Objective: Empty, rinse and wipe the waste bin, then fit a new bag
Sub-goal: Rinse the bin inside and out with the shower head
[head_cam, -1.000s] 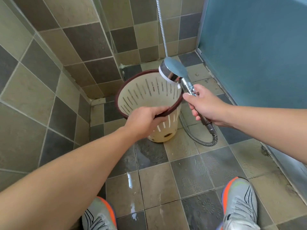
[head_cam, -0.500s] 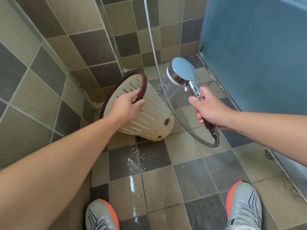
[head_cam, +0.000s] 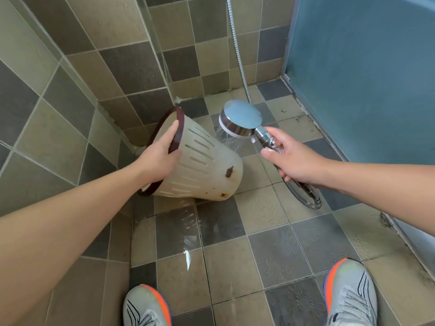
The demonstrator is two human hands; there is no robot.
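A cream slotted waste bin with a dark red rim lies tipped on its side, mouth toward the left wall, base pointing right with brown stains near the bottom. My left hand grips its rim at the top. My right hand holds the chrome handle of a shower head, which hangs just right of the bin and sprays water down onto the bin's outer side.
Tiled walls close in on the left and back; a blue frosted panel stands at the right. The metal hose runs up the back wall and loops by my right wrist. The floor tiles are wet. My two shoes are at the bottom.
The bin has been turned from facing me to lying on its side with its mouth to the left. The shower head has shifted from over the mouth to beside the bin's outer wall.
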